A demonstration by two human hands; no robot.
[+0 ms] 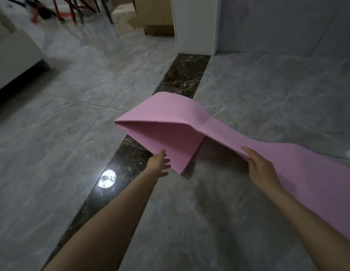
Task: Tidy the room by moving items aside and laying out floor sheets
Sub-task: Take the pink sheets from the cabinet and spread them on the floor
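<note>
A long pink floor sheet (170, 132) hangs in the air above the grey tiled floor, partly folded over itself at its far end. My right hand (261, 166) grips the sheet's near edge at mid-length, thumb on top and fingers under it. My left hand (160, 162) reaches out with fingers spread at the lower edge of the folded flap, its thumb touching the edge. The rest of the sheet trails off to the lower right behind my right forearm.
A dark marble strip (182, 75) runs across the grey floor under the sheet. A white wall corner (195, 26) stands ahead, cardboard boxes (148, 16) to its left, red and dark metal legs (76, 10) at top left, and white furniture (15, 51) on the left.
</note>
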